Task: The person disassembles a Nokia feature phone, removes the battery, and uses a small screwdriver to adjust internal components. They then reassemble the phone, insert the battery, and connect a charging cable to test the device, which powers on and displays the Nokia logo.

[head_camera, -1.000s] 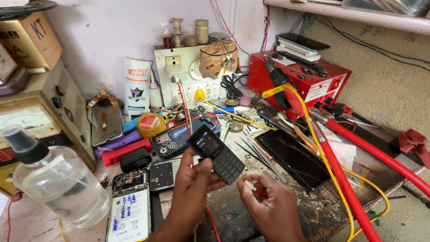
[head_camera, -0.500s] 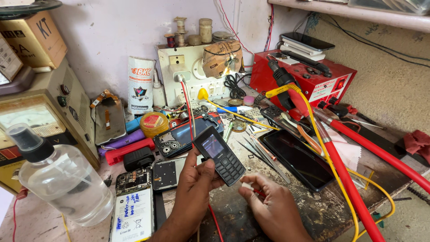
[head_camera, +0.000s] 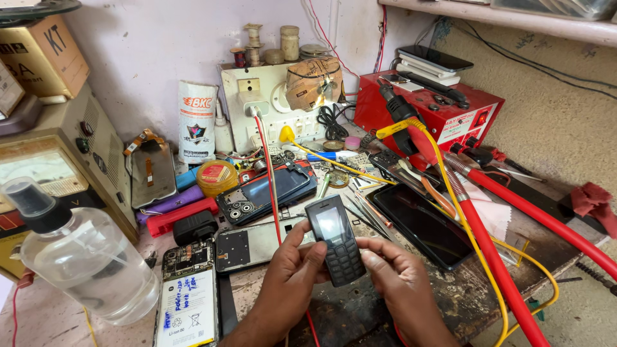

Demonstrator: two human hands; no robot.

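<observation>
Both hands, left hand (head_camera: 292,270) and right hand (head_camera: 398,279), have their grip clamped on the assembled keypad phone (head_camera: 336,240), held above the table (head_camera: 360,308) just in front of the opened smartphone (head_camera: 267,193), its screen dark.

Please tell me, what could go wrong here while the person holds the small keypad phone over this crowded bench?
1. Both hands, left hand and right hand, hold the keypad phone only by its edges; it might slip onto the opened phones below.
2. A red wire runs just beside the left hand; a snag could pull on the socket board.
3. The plastic bottle stands near the left forearm; a bump might tip it.
</observation>
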